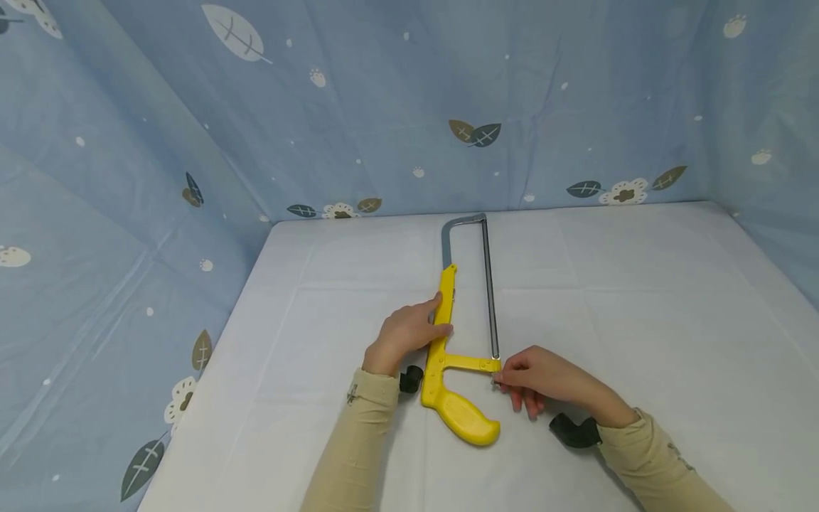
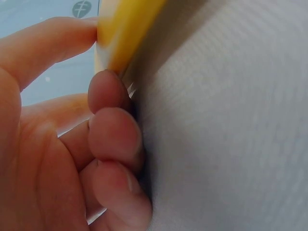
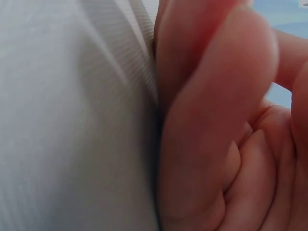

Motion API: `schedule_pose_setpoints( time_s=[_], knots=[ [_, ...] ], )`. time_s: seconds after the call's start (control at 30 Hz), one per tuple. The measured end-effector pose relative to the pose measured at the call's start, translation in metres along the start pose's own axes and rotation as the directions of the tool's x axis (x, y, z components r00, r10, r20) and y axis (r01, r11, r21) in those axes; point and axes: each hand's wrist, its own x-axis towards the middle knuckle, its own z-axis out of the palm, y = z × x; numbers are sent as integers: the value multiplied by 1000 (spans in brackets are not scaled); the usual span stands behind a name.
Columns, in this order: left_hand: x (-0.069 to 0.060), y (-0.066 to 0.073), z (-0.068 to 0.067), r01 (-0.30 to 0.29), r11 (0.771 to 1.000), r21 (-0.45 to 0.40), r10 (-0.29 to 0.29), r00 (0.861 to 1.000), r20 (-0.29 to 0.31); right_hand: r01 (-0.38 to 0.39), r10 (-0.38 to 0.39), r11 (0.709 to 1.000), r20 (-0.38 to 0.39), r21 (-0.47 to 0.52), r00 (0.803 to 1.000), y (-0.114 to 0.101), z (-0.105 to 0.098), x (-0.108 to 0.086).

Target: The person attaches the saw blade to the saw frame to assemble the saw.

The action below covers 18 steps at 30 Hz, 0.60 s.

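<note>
Head view: The hacksaw (image 1: 438,366) lies flat on the white table (image 1: 320,320), between the two hands, with its handle (image 1: 467,419) toward the person. The left hand (image 1: 404,333) grips the yellow frame (image 1: 446,284) partway along its length, thumb laid across the top. The right hand (image 1: 544,373) is at the near end of the blade (image 1: 490,288) – thumb and forefinger pinch a small metal fitting (image 1: 495,382) beyond the yellow crossbar (image 1: 472,363); its other fingers hang loosely bent. A black wrist mount (image 1: 411,379) sits just beside the frame on the left; whether they touch cannot be told. A second black mount (image 1: 574,431) stands at the right wrist, well apart from the saw. The saw's front end reaches nearly to the far table edge, where a blue patterned cloth (image 1: 358,128) rises. Bare table extends on both sides, widest to the right of the blade.

Left wrist view: One digit presses the yellow frame, which is blurred at the top; the other fingers are curled low, close against the white surface.

Right wrist view: Bent fingers lie close beside the white surface – the fitting and the pinching fingertips cannot be made out here.
</note>
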Motion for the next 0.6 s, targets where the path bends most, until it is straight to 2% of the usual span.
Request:
schedule_pose_setpoints(
  time_s=[0.6],
  knots=[
    [-2,1,-1,3,1000,3,-3,1000,5,-57,47,991,-88,-118,995,-6,9,-1]
  ],
)
